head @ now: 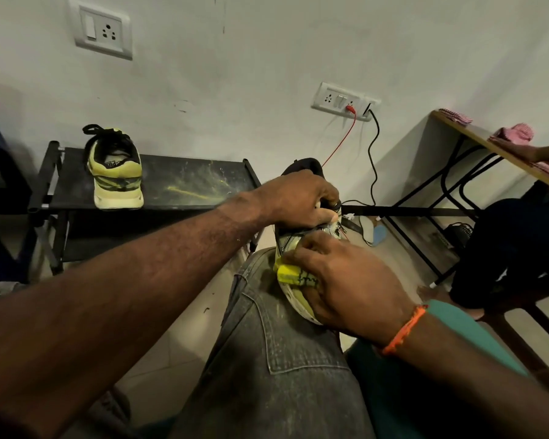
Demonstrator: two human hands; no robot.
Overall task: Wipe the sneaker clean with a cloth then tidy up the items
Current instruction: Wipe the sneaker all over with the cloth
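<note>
A yellow-green and black sneaker [290, 245] rests on my knee, mostly covered by both hands. My left hand [301, 198] grips its upper part near the collar, fingers curled round it. My right hand [339, 280] lies over its lower side and sole, pressing a yellow cloth [290, 275] with a dark pattern against it; the fingers curl around the cloth. The matching second sneaker [116, 172] stands upright on the black shoe rack [187, 185], heel toward me.
The rack's top is streaked with yellowish dust. A wooden desk [488, 144] with black legs stands at right, with pink cloths [515, 133] and another person's hand on it. Cables [373, 160] hang from a wall socket [341, 101].
</note>
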